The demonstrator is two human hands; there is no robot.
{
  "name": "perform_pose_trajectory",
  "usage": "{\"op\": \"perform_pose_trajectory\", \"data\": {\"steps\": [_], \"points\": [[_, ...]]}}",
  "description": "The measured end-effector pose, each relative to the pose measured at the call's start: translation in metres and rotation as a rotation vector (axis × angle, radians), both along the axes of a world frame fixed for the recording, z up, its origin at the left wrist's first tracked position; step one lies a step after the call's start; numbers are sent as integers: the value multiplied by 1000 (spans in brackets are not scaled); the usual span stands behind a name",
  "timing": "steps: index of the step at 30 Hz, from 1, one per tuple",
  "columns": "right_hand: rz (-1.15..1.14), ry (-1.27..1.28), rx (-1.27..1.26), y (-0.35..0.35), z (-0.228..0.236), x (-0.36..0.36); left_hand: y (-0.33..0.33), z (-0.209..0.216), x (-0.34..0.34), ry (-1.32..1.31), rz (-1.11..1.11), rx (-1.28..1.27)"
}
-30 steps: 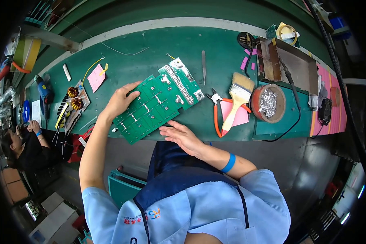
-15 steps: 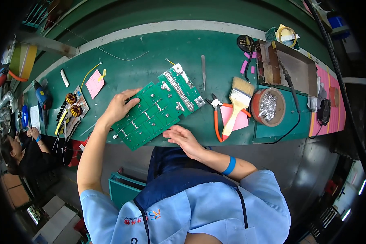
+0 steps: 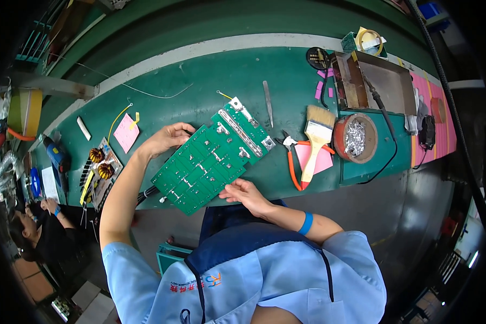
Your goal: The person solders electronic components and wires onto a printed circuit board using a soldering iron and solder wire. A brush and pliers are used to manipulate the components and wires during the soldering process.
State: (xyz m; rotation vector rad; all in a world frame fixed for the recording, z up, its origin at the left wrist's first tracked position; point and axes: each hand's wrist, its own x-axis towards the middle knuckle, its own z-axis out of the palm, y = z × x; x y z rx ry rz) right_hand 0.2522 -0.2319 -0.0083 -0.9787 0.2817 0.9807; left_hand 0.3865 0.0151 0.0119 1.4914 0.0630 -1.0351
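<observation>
On the green bench (image 3: 200, 102), near its front edge, a long green circuit board (image 3: 210, 159) lies slanted, its near corner just over the edge. The left hand (image 3: 164, 139) grips the board's far long side, fingers curled over the rim; how far they reach underneath is hidden. The right hand (image 3: 245, 193) holds the near long side, thumb on top, fingertips tucked below the board and out of sight. Black wires at the board's lower left end are mostly covered by the left forearm.

To the right, close by, lie red-handled cutters (image 3: 291, 156) and a brush (image 3: 316, 137) across a pink sheet (image 3: 318, 159), then a round tin (image 3: 355, 138) of silvery scraps. Tweezers (image 3: 268, 102) lie beyond the board. To the left sit a pink note (image 3: 126, 133) and a small board with copper coils (image 3: 100, 164); its parts are too small to make out. Bare bench stretches behind the board toward the pale strip at the back. Another person (image 3: 38, 237) is partly cut off at the lower left.
</observation>
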Motion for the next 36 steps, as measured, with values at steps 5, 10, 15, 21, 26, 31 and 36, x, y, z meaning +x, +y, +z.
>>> {"op": "perform_pose_trajectory", "data": {"steps": [5, 10, 15, 21, 26, 31, 36], "points": [[-74, -65, -127, 4, 2, -4, -10, 6, 0, 255, -88, -39], [-227, 36, -121, 14, 2, -15, -7, 0, -4, 207, -106, -15], [-327, 149, -49, 14, 7, -14, -11, 11, -4, 277, -125, -33], [-291, 41, -153, 14, 9, -20, -13, 6, -9, 240, -147, -115], [-134, -105, -196, 13, 9, -22, -13, 3, -14, 205, -172, -97], [-216, 15, -140, 16, 6, -22, -16, 2, -17, 277, -110, -128], [-242, -50, -169, 15, 6, -24, -9, -16, -21, 218, -199, -226]]}}
